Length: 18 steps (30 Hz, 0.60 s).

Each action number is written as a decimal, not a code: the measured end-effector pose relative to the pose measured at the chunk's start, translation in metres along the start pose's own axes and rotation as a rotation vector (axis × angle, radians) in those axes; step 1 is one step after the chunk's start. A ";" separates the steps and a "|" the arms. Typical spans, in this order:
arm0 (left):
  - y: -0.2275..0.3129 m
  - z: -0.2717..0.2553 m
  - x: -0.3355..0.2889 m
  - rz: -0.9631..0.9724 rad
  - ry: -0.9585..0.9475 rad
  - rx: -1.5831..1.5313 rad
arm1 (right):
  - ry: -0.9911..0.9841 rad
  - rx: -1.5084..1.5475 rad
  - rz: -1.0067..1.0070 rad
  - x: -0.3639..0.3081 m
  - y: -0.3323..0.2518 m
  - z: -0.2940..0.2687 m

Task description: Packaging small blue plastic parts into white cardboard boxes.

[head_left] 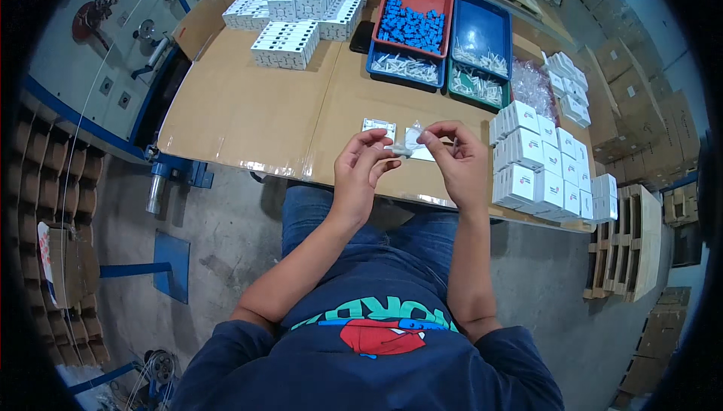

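In front of my body, over the near edge of the cardboard-covered table (279,121), both my hands are raised close together. Between thumb and finger, my left hand (359,177) pinches a small pale grey piece (402,152); its exact kind is too small to tell. My right hand (462,164) is closed at the fingertips on a small see-through plastic bag (415,134), partly hidden by the fingers. Just beyond my left fingers lies a white box part with dark marks (379,126). A flat white piece (422,154) shows on the table between the hands.
Farther off stand a red tray of blue plastic parts (449,6), a blue tray (407,83) and a green tray (473,100) with white pieces, and another blue tray (482,23). White boxes are stacked at left (285,45) and right (531,156), beside bubbly see-through plastic (533,87).
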State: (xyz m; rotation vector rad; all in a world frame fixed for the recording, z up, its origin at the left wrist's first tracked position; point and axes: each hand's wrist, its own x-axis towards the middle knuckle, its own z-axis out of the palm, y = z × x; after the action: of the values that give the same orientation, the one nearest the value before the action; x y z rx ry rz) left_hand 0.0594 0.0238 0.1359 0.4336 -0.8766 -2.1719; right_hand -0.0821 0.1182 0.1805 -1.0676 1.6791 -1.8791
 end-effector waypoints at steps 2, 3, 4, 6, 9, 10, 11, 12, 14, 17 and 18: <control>0.003 0.002 -0.001 -0.023 -0.030 -0.057 | -0.010 0.008 -0.002 0.002 0.000 0.000; 0.003 0.005 -0.002 -0.032 -0.046 -0.014 | -0.015 0.015 -0.003 0.004 0.001 0.001; 0.003 0.007 -0.002 -0.042 -0.062 0.030 | -0.018 0.020 -0.006 0.006 0.002 0.000; 0.002 0.007 -0.003 -0.049 -0.089 0.052 | 0.019 0.011 -0.004 0.006 0.005 -0.002; -0.007 0.000 -0.001 -0.041 -0.110 0.168 | 0.054 0.072 -0.048 0.008 0.012 0.000; -0.009 -0.002 0.000 -0.024 -0.103 0.259 | 0.059 0.081 -0.052 0.008 0.013 -0.001; -0.010 0.000 0.000 -0.025 -0.110 0.269 | 0.059 0.080 -0.045 0.007 0.014 -0.002; -0.010 0.002 0.000 -0.053 -0.085 0.253 | 0.060 0.080 -0.039 0.007 0.014 -0.004; -0.011 0.006 -0.001 -0.076 -0.071 0.247 | 0.064 0.075 -0.036 0.006 0.014 -0.012; -0.014 0.012 -0.005 -0.068 -0.081 0.195 | 0.047 0.071 0.004 -0.001 0.014 -0.019; -0.012 0.016 -0.005 -0.080 -0.110 0.155 | 0.026 0.072 0.046 -0.002 0.014 -0.020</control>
State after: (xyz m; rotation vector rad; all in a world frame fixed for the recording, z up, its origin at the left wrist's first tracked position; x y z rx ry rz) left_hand 0.0480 0.0405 0.1387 0.4345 -1.1111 -2.2265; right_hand -0.0985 0.1301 0.1665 -0.9723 1.6229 -1.9165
